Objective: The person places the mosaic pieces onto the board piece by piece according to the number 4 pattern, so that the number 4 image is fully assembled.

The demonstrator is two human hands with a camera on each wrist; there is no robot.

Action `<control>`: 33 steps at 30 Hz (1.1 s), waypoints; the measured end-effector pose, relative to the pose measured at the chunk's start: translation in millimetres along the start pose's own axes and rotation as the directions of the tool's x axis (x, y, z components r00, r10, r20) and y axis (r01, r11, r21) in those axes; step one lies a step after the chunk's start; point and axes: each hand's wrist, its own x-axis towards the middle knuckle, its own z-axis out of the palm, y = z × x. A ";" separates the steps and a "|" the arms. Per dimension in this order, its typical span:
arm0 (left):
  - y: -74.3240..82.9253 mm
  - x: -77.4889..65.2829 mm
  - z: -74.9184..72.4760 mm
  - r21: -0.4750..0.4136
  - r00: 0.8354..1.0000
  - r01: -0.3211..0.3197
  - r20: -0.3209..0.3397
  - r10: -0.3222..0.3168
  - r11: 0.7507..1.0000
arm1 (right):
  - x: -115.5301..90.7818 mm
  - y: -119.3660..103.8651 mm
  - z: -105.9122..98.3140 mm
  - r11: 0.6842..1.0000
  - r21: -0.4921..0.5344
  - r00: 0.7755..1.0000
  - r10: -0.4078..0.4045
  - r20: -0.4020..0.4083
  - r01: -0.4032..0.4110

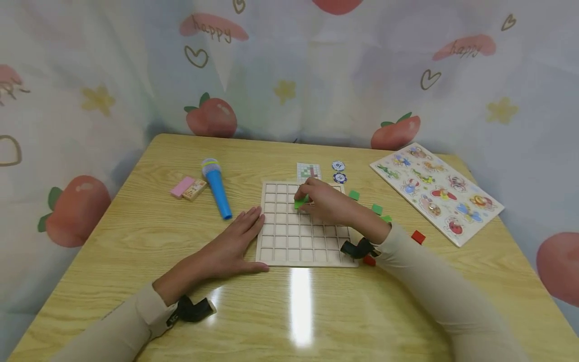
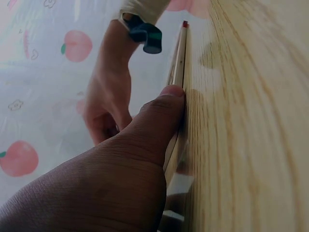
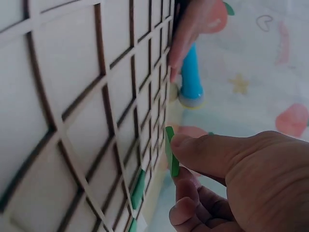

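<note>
My right hand (image 1: 327, 203) hovers over the upper part of the grid board (image 1: 289, 241), and its fingers (image 3: 207, 154) pinch a small green tile (image 1: 300, 202) between thumb and forefinger; the right wrist view shows the tile (image 3: 170, 151) held on edge, just off the board's cells and not yet seated in any of them. I hold it by its thin sides, I judge, so that its flat face can go down into a square without my fingertips getting in the way. My left hand (image 1: 235, 241) lies flat on the desk (image 1: 135, 236) with its fingers straight and close together, and the thumb (image 2: 166, 108) presses against the board's left edge (image 2: 177, 67), most likely to keep the board from sliding while the other hand works above it. More green tiles (image 1: 377, 208) lie loose on the desk just to the right of the board, near my right wrist, and two red ones (image 1: 418, 237) lie lower down by my sleeve, within easy reach. A pattern card (image 1: 309, 171) lies just beyond the board's far edge, with two round chips (image 1: 339, 172) beside it. Off to the left lie a blue toy microphone (image 1: 217, 188) and a pink block (image 1: 182, 186) next to a small card; at the far right rests an animal peg puzzle (image 1: 436, 191).
</note>
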 end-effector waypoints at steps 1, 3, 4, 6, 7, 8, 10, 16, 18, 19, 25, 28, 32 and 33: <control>-0.3 0.0 0.2 0.001 1.000 0.001 0.000 -0.001 1.000 | 4.6 -0.9 2.9 1.000 0.001 1.000 0.005 0.011 -0.005; -0.3 -0.3 -0.1 0.003 1.000 0.000 0.000 0.000 1.000 | 12.1 -2.1 8.3 1.000 -0.006 1.000 0.013 0.027 -0.012; 0.5 0.5 0.1 0.001 1.000 -0.002 0.002 0.002 1.000 | 13.9 -2.0 10.4 1.000 -0.009 0.999 0.018 0.032 -0.017; 1.8 1.5 0.4 -0.001 1.000 -0.006 0.004 0.006 1.000 | 16.4 -1.1 13.9 1.000 -0.012 0.999 0.023 0.037 -0.023; 2.2 1.8 0.5 0.003 1.000 -0.007 0.005 0.007 1.000 | 17.1 -0.9 15.3 1.000 -0.017 0.999 0.024 0.037 -0.023; 2.8 2.0 0.3 0.004 1.000 -0.008 0.005 0.008 1.000 | 17.8 -0.7 16.2 1.000 -0.021 0.999 0.021 0.036 -0.020; 3.3 1.9 0.1 0.006 1.000 -0.004 0.007 0.004 1.000 | 18.9 -0.4 17.6 0.999 -0.034 0.999 0.009 0.034 -0.008; 3.8 0.1 -1.3 0.006 1.000 0.012 0.004 -0.012 1.000 | 19.1 -0.6 18.8 0.997 -0.073 1.000 -0.016 0.006 0.016; 3.1 -0.7 -1.5 0.007 1.000 0.016 0.004 -0.016 1.000 | 17.5 -0.7 18.7 0.996 -0.079 1.000 -0.028 0.001 0.028; 3.3 -0.4 -1.5 0.011 1.000 0.015 0.003 -0.015 1.000 | 15.3 -0.4 17.8 0.996 -0.082 0.999 -0.037 -0.003 0.037; 4.0 0.8 -0.8 0.027 1.000 0.007 -0.007 -0.007 1.000 | -19.3 4.8 2.1 0.995 -0.074 0.992 -0.080 -0.097 0.073; 4.7 0.5 -0.8 0.033 1.000 0.004 -0.007 -0.004 0.999 | -54.1 14.1 -11.4 0.998 -0.035 0.976 -0.063 -0.207 0.056; 5.1 -0.6 -1.3 0.032 1.000 0.007 -0.001 -0.007 0.999 | -104.9 40.3 -25.2 0.999 -0.021 0.937 -0.038 -0.348 0.032; 5.1 -0.7 -1.5 0.033 1.000 0.007 -0.001 -0.007 0.999 | -116.7 48.5 -27.5 1.000 -0.018 0.927 -0.025 -0.373 0.020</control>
